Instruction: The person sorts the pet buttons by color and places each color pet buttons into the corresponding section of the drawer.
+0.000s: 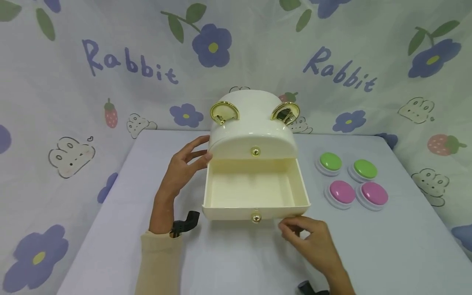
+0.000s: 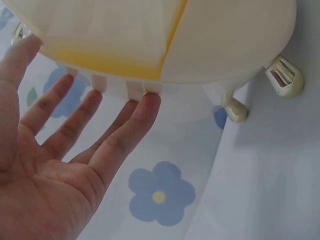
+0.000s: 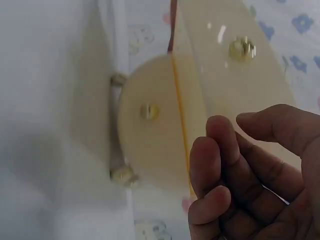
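Observation:
A glossy white drawer box (image 1: pixel 254 123) with gold-rimmed ears stands at the back of the table, one cream drawer (image 1: pixel 256 186) pulled far out with nothing visible inside. My left hand (image 1: pixel 182 166) is at the box's left side, its thumb at the front edge. In the left wrist view its spread fingers (image 2: pixel 115 140) reach the box's lower side. Close to the drawer front's lower right corner is my right hand (image 1: pixel 307 237), fingers loosely bent and nothing seen between them. Whether those fingertips touch the drawer is unclear. Below it, the right wrist view shows a rounded front with a gold knob (image 3: pixel 149 111).
Two green push lights (image 1: pixel 330 162) and two pink ones (image 1: pixel 342 192), all round with white bases, lie on the table (image 1: pixel 228 262) to the right of the box. A patterned cloth (image 1: pixel 258 49) hangs behind. Gold feet (image 2: pixel 285 77) support the box.

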`<action>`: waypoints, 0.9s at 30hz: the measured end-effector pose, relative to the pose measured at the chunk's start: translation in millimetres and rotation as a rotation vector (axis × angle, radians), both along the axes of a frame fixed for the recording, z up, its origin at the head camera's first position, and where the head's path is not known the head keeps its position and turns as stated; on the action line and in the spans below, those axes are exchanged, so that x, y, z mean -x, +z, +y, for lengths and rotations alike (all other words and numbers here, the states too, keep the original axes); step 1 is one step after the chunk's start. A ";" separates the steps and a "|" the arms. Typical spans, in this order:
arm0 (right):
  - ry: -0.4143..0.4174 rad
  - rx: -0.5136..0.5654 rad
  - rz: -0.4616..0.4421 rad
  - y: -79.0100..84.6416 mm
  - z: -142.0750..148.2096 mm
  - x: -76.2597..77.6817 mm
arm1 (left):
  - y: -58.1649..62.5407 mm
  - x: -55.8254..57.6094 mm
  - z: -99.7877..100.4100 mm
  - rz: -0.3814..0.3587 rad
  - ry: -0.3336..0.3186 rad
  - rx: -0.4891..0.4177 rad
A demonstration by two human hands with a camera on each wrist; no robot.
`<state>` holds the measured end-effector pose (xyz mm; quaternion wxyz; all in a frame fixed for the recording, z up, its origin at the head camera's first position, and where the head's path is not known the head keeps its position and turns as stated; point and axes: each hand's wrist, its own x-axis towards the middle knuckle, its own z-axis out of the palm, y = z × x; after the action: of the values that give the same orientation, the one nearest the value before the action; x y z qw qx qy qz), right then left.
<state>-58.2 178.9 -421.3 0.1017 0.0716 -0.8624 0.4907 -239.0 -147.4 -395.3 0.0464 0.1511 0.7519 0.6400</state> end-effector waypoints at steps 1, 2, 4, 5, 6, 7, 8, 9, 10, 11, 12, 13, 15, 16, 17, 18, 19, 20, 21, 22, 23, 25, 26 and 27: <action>-0.031 -0.051 -0.003 -0.6 14.2 1.9 | -0.3 0.5 0.6 -0.001 -0.001 0.000; -0.071 -0.096 -0.005 -1.3 28.2 4.4 | 0.0 0.6 0.9 0.001 -0.001 0.003; -0.180 -0.178 -0.017 -3.9 54.7 10.4 | -0.3 1.2 0.8 -0.001 0.004 0.004; -0.230 -0.215 -0.018 -5.7 67.1 13.7 | -0.2 1.2 0.7 -0.002 0.006 0.005; -0.279 -0.253 -0.022 -7.5 78.9 16.9 | -0.2 1.3 0.6 -0.003 0.007 0.005; -0.324 -0.291 -0.024 -9.2 90.0 19.9 | 0.1 1.1 0.6 -0.005 0.005 0.005; -0.364 -0.320 -0.036 -10.6 100.2 22.6 | 0.2 1.2 0.7 -0.008 0.001 0.003; -0.395 -0.353 -0.051 -11.8 109.9 24.8 | 0.0 1.3 1.0 -0.012 0.000 0.001; -0.415 -0.380 -0.067 -13.0 118.7 26.9 | -0.3 1.3 1.3 -0.017 -0.003 0.002; -0.424 -0.402 -0.088 -14.0 126.8 28.8 | -0.6 1.2 1.6 -0.019 -0.004 0.004; -0.427 -0.419 -0.115 -15.1 133.6 30.3 | -0.9 1.0 1.8 -0.022 -0.003 0.005; -0.426 -0.436 -0.142 -16.5 139.6 31.9 | -1.3 0.8 1.7 -0.025 0.001 0.009; -0.416 -0.451 -0.197 -20.4 148.6 35.3 | -2.4 0.3 1.4 -0.027 0.014 0.019; -0.411 -0.456 -0.217 -22.9 152.0 37.1 | -2.6 -0.1 0.9 -0.027 0.020 0.021; -0.405 -0.464 -0.235 -25.4 154.6 38.6 | -2.8 -0.5 0.5 -0.026 0.026 0.023; -0.401 -0.476 -0.245 -27.9 156.5 39.9 | -2.8 -0.7 0.2 -0.025 0.031 0.026; -0.400 -0.491 -0.248 -30.2 158.1 41.1 | -2.8 -0.7 0.1 -0.023 0.033 0.031; -0.400 -0.504 -0.251 -32.0 158.8 41.6 | -2.8 -0.6 0.1 -0.019 0.034 0.035; -0.400 -0.518 -0.247 -33.4 159.4 42.1 | -2.8 -0.2 0.2 -0.015 0.032 0.035; -0.404 -0.530 -0.243 -34.6 159.9 42.3 | -2.8 0.2 0.6 -0.011 0.030 0.037; -0.406 -0.540 -0.240 -35.6 160.1 42.6 | -2.9 0.8 1.1 -0.008 0.029 0.039; -0.415 -0.547 -0.244 -36.2 159.9 43.4 | -2.6 1.7 2.3 -0.005 0.028 0.044; -0.420 -0.549 -0.243 -36.8 160.1 44.0 | -2.0 1.7 2.9 -0.006 0.029 0.043; -0.425 -0.549 -0.241 -37.4 160.3 44.6 | -1.4 1.7 3.7 -0.006 0.029 0.042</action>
<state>-102.8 339.2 -458.7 0.0762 -0.1430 -0.9633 0.2139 -240.7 -143.7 -396.8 0.0426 0.1371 0.7672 0.6252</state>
